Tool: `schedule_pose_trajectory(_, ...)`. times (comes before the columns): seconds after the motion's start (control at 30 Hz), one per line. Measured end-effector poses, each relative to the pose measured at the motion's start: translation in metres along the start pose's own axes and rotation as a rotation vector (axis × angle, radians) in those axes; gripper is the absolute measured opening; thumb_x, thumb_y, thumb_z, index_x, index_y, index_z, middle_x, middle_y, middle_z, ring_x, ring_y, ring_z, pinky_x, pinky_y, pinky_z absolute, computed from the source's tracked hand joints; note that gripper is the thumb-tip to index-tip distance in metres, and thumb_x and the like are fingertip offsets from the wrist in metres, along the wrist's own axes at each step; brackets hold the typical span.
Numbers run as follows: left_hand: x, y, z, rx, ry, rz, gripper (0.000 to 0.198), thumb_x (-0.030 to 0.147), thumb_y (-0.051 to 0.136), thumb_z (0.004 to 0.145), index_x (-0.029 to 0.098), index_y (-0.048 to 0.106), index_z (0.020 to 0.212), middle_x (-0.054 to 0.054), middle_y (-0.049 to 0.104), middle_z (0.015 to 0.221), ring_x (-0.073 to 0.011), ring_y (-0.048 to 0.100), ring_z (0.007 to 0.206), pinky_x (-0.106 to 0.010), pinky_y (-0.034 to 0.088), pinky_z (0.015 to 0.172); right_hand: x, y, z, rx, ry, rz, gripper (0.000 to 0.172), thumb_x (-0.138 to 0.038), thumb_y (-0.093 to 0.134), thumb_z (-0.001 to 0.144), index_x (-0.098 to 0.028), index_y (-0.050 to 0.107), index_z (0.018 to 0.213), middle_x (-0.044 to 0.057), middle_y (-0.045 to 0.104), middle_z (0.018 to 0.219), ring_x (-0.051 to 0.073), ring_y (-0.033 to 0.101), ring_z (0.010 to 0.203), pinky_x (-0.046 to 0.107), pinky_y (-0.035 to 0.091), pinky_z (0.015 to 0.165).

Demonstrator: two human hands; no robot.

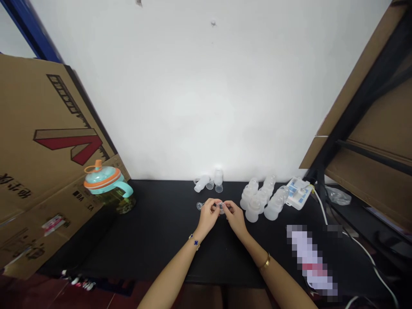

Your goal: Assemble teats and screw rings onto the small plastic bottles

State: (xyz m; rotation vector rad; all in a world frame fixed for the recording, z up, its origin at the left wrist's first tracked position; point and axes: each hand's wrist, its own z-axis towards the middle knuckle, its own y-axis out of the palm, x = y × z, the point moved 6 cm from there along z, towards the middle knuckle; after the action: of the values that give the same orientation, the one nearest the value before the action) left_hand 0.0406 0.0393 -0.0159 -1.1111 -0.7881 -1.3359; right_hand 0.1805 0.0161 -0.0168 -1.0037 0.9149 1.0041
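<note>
My left hand (208,214) and my right hand (234,218) meet over the black table (144,231), with fingertips pinching a small clear bottle part (220,208) between them. Just left of my left hand, another clear piece (200,206) lies on the tabletop. Behind my hands stand frosted bottle bodies and cups (209,183). To the right of my right hand is a group of several frosted baby bottles (254,205). My fingers hide most of the held part.
A teal-and-orange lidded drink jug (108,182) stands at the table's left, against a large cardboard sheet (48,141). A white packaged box (299,193) lies at the back right. A pixelated blurred object (310,259) and a white cable (357,244) are at the right.
</note>
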Motion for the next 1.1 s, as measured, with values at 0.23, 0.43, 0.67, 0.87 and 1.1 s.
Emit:
schedule_pose_trajectory(0.23, -0.001, -0.001, 0.000, 0.004, 0.008, 0.008, 0.027, 0.038, 0.059, 0.092, 0.018, 0.074, 0.104, -0.008, 0.066, 0.105, -0.0146, 0.066, 0.072, -0.026, 0.059, 0.058, 0.000, 0.000, 0.000, 0.010, 0.004, 0.008, 0.040, -0.057, 0.058, 0.088, -0.019, 0.071, 0.090, 0.004, 0.071, 0.078, 0.014, 0.055, 0.051, 0.025, 0.041, 0.044)
schedule_pose_trajectory(0.43, 0.005, -0.004, 0.000, 0.040, 0.036, 0.067, 0.022, 0.033, 0.058, 0.091, 0.019, 0.074, 0.099, -0.008, 0.065, 0.103, -0.0162, 0.066, 0.077, -0.027, 0.058, 0.062, 0.006, 0.003, 0.001, -0.020, 0.007, 0.001, 0.035, -0.053, 0.059, 0.089, -0.020, 0.069, 0.092, 0.003, 0.071, 0.081, 0.012, 0.052, 0.049, 0.024, 0.040, 0.044)
schedule_pose_trajectory(0.67, 0.004, -0.004, -0.001, 0.057, -0.028, -0.030, 0.025, 0.040, 0.060, 0.091, 0.018, 0.070, 0.099, -0.007, 0.065, 0.103, -0.0153, 0.067, 0.073, -0.029, 0.060, 0.063, 0.008, 0.007, 0.000, -0.065, 0.038, 0.079, 0.032, -0.050, 0.059, 0.089, -0.021, 0.067, 0.100, 0.003, 0.072, 0.085, 0.012, 0.054, 0.049, 0.023, 0.039, 0.041)
schedule_pose_trajectory(0.87, 0.000, -0.006, -0.001, 0.076, -0.043, 0.038, 0.024, 0.042, 0.067, 0.087, 0.018, 0.068, 0.091, -0.004, 0.063, 0.095, -0.0150, 0.065, 0.073, -0.026, 0.058, 0.061, 0.002, 0.005, -0.003, -0.046, 0.037, 0.045, 0.033, -0.049, 0.058, 0.090, -0.021, 0.069, 0.100, 0.004, 0.072, 0.086, 0.013, 0.054, 0.050, 0.023, 0.040, 0.042)
schedule_pose_trajectory(1.1, -0.002, -0.004, 0.000, 0.046, -0.052, 0.011, 0.029, 0.046, 0.068, 0.086, 0.018, 0.070, 0.092, -0.003, 0.061, 0.092, -0.0137, 0.064, 0.072, -0.024, 0.057, 0.061, -0.002, 0.001, -0.002, -0.010, -0.009, 0.004, 0.034, -0.048, 0.055, 0.092, -0.021, 0.072, 0.105, 0.006, 0.070, 0.091, 0.015, 0.057, 0.059, 0.025, 0.044, 0.047)
